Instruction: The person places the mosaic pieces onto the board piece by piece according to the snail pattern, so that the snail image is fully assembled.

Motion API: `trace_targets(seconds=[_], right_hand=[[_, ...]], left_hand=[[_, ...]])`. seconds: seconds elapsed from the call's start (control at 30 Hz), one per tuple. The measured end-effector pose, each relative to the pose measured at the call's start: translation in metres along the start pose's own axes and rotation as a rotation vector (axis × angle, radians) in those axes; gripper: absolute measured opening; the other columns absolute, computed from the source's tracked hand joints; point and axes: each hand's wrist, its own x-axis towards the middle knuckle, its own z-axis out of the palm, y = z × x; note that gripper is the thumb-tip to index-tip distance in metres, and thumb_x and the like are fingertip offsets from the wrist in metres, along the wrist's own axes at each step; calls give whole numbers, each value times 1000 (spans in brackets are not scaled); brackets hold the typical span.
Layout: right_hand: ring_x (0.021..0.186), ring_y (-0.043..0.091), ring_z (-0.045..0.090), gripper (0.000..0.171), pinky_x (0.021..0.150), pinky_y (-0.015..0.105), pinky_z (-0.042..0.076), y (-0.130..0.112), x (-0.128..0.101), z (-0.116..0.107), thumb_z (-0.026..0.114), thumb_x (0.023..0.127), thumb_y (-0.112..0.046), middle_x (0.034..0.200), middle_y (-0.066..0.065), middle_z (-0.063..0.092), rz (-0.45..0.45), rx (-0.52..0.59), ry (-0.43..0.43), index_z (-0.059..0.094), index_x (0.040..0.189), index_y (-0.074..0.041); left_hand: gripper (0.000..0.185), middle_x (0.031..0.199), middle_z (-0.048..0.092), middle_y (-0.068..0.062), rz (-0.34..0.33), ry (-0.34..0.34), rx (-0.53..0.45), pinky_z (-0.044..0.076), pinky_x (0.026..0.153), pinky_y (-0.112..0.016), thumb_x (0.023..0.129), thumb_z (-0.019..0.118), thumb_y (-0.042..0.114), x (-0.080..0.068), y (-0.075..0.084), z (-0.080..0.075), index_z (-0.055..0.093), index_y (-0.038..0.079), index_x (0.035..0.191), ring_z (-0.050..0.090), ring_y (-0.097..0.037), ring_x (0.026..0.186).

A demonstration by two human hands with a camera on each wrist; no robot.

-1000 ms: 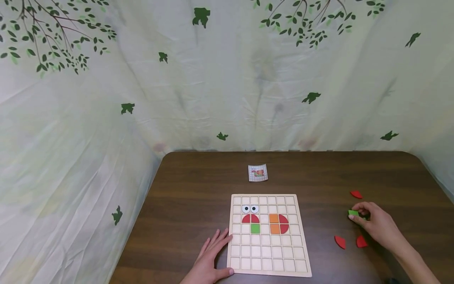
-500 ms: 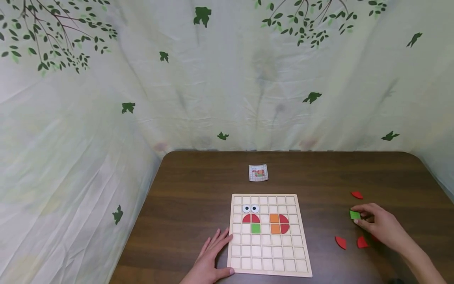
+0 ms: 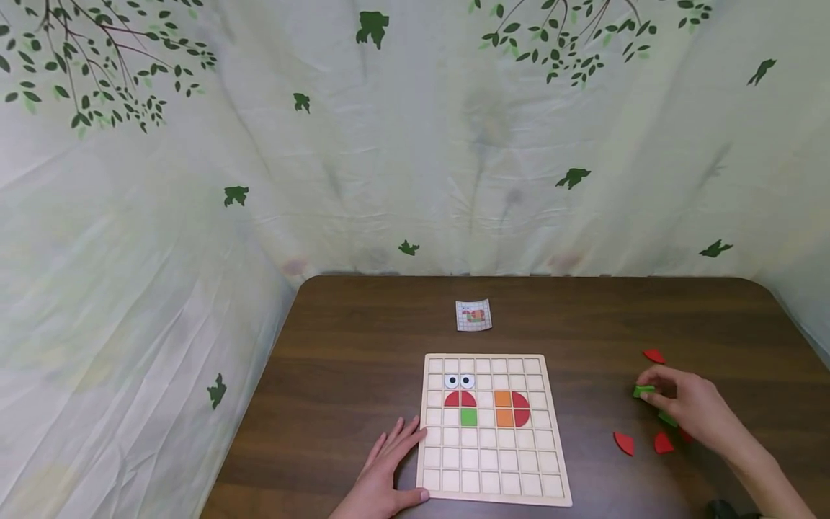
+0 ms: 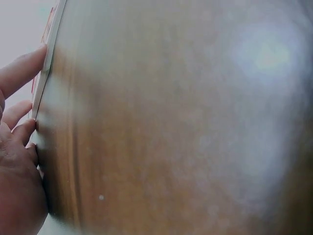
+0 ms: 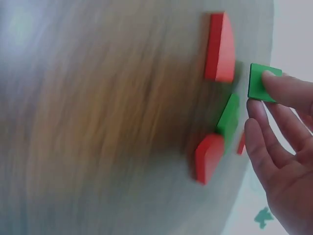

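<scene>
green square (image 3: 643, 391) lifted by right hand (image 3: 690, 407), red pieces (image 3: 624, 442) nearby

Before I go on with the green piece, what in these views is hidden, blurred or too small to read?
- Small pattern card, head view: its print is too small to read.
- Second green square tile, head view: mostly covered by the right hand, which pinches the green square tile.
- Wooden grid board, left wrist view: only its edge shows, by the left hand.
- Red curved pieces, right wrist view: blurred.
</scene>
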Motion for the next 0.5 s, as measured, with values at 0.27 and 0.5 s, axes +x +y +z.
trace_targets(seconds=[0.27,0.5], right_hand=[[80,13,67,18,67,27,52,-23,4,14,78,84,-12,91,-6,68,-21,52,70,66,96,-19],[76,7,65,21,69,24,54,-48,9,36,78,83,-6,88,-6,68,-58,107,123,65,94,-17]], left_hand=[[81,159,30,-3,-3,-5,1,-8,106,-16,78,81,33,0,1,0,44,22,149,13,-34,148],[81,159,31,-4,6,-1,0,-9,105,-12,77,82,30,0,2,-1,44,20,149,13,-34,148]])
